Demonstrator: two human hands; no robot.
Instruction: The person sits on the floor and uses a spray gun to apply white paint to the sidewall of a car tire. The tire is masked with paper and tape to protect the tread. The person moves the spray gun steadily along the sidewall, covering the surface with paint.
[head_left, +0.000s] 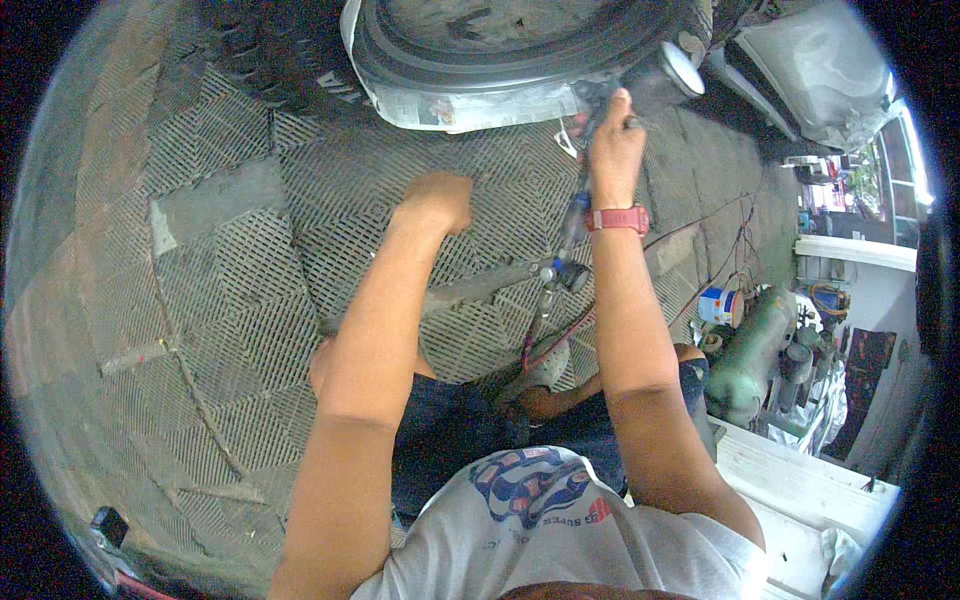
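Note:
My right hand, with a red watch at its wrist, is closed round a spray gun. A dark cup with a pale round lid tops the gun, tilted to the right. Below the hand hangs an air line with blue fittings and a small round gauge. Just beyond the gun stands a dark round wheel rim, edged with pale masking sheet. My left hand is closed in a loose fist over the floor, apart from the wheel, with nothing visible in it.
Black tyre tread shows at upper left. A plastic-covered panel is at upper right. Red hose runs over the ribbed floor mats toward a paint bucket and a green tank at right.

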